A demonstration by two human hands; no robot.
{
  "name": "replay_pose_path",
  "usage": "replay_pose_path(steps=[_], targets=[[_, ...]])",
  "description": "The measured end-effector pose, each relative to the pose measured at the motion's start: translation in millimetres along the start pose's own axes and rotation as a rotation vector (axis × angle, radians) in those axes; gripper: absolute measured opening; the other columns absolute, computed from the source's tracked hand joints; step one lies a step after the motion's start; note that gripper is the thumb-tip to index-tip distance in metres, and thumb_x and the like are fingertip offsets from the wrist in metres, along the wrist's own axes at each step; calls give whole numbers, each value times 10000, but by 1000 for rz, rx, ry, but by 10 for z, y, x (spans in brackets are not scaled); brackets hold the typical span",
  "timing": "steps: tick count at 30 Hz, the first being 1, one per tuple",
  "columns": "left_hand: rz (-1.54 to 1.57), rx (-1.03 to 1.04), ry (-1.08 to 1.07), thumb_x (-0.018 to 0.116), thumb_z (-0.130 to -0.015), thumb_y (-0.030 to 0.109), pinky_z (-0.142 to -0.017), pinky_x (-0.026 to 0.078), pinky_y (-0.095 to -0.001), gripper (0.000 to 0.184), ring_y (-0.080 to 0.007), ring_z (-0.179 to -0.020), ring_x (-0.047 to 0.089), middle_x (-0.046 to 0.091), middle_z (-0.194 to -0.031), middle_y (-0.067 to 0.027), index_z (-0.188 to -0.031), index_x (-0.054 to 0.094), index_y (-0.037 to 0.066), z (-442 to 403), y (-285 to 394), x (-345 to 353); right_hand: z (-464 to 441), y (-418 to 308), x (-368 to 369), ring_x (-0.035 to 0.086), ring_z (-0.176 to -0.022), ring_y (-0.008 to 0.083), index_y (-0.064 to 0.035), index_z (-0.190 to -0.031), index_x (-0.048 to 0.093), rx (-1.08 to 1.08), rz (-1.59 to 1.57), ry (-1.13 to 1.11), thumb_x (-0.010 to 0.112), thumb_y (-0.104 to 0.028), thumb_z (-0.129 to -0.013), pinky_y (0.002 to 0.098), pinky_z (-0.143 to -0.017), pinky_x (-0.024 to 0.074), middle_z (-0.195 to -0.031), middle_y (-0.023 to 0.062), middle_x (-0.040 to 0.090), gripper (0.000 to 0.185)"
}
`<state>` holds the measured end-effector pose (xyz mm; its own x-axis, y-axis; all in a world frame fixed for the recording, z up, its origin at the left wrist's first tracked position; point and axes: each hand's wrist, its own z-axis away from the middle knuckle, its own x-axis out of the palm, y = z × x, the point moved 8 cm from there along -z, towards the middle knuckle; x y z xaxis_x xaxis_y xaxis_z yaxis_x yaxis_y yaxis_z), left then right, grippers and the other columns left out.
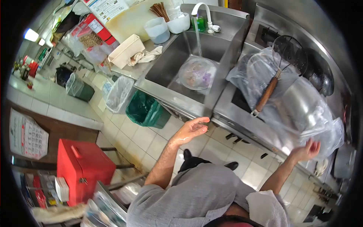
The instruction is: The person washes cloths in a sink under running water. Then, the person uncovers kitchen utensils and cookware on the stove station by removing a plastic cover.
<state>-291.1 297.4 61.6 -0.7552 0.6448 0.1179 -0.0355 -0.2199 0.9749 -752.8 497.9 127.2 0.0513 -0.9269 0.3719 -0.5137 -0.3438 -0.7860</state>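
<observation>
My left hand is in the air in front of the sink's front edge. Its fingers are stretched out, it looks wet, and it holds nothing. My right hand is beside the clear plastic bags on the steel counter, its fingers loosely bent with nothing visible in them. Whether it touches the plastic I cannot tell. Water runs from a white faucet into the steel sink, where a round clear bowl holds purple and brownish bits. A wire strainer with a wooden handle lies on the plastic.
Left of the sink are a cream bin, a cloth and a white tub. Below stand a green-lined bin and a clear-lined bin. A red box is at left; a dark wok sits far right.
</observation>
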Motion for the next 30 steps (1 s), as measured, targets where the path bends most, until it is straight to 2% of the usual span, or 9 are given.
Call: replay_pose_path(steps=[5,9,16,18,20,21,22,26,30], targets=[[-145,-29,182,616,-867,220,-889,430,-322,475,-215,-1086,526,517,-1236,-100,-1268,456,23,395,-21,-1217,1942,-1193,1717,531,-833,127,-10,-1042,548,64,-281,-447,596,5,-813,242,-733,455,-912,50,553,234],[-50,32,288,605,-872,225,-835,451,-320,467,-219,-1058,548,511,-1246,-126,-1253,462,-5,710,84,-1950,3724,-1516,2985,536,-826,86,-58,-1027,577,519,-299,-1089,578,-1,-829,214,-724,449,-934,14,537,206],[29,-80,454,580,-886,191,-806,459,-309,401,-222,-1022,566,521,-1230,-120,-1230,484,9,799,-233,-2737,5943,58,4519,587,-812,181,-14,-1014,608,862,-37,-1465,629,-45,-715,292,-758,470,-876,94,626,301],[25,-99,463,578,-888,180,-803,462,-309,381,-218,-1015,567,526,-1221,-117,-1222,493,20,746,-272,-2898,6140,1038,4742,605,-864,241,-22,-1025,619,500,263,-1455,581,-44,-746,318,-805,467,-906,129,647,282],[17,-117,552,575,-889,176,-800,466,-308,375,-213,-1016,565,525,-1221,-116,-1221,496,21,726,-227,-3123,5998,1752,4836,589,-964,310,-23,-1070,603,406,586,-1511,540,-47,-768,364,-855,455,-1010,173,629,309],[24,-127,589,569,-892,179,-799,469,-307,372,-209,-1016,564,524,-1221,-114,-1220,497,18,714,-250,-3270,5732,1858,4812,537,-1061,341,-40,-1123,572,560,493,-1262,542,-74,-779,393,-897,433,-1101,219,574,347],[13,-136,592,569,-892,179,-799,469,-307,372,-209,-1016,564,524,-1221,-114,-1220,497,18,667,-203,-3382,5746,2476,4895,480,-1134,352,-104,-1263,471,250,719,-1504,553,-87,-777,409,-930,411,-1238,220,480,493],[20,-167,641,564,-896,183,-807,471,-305,377,-204,-1013,564,531,-1208,-110,-1225,492,14,391,-2,-3756,5198,2529,4650,453,-1147,414,-194,-1369,312,73,1155,-1349,543,-92,-778,449,-948,395,-1384,172,336,643],[13,-155,548,579,-888,185,-820,462,-303,393,-208,-1032,559,521,-1231,-106,-1229,489,11,-185,152,-3938,5735,3065,4273,493,-1112,346,-193,-1313,435,-68,1279,-1527,525,-81,-755,411,-915,431,-1304,180,434,577]])
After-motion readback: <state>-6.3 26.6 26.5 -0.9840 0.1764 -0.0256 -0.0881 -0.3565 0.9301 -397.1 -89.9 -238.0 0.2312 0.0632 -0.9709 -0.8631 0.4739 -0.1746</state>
